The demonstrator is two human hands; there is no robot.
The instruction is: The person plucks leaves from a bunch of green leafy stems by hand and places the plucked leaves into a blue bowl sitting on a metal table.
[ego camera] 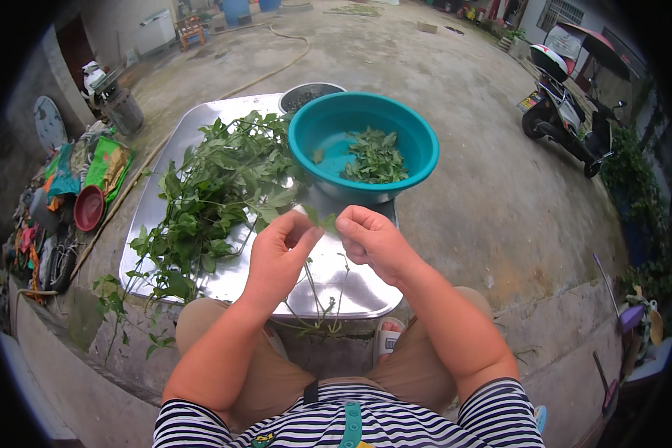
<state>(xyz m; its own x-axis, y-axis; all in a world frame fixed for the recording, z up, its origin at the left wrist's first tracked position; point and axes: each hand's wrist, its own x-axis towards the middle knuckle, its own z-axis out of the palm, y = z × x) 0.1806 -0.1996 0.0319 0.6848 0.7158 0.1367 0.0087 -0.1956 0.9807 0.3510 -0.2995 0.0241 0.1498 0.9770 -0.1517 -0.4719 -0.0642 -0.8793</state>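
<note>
My left hand pinches a small leafy green sprig between thumb and fingers. From the other side, the thumb and curled fingers of my right hand grip the edge of the same sprig. Both hands are above a shiny metal tray table. A heap of leafy green stems covers its left part, some hanging over the near edge. Just beyond my hands stands a teal plastic basin with loose picked leaves inside. Thin bare stems lie at the tray's near edge.
A metal bowl with dark contents sits behind the basin. A hose runs along the concrete ground to the left, near a red plastic basin and piled sacks. A scooter is parked at the right.
</note>
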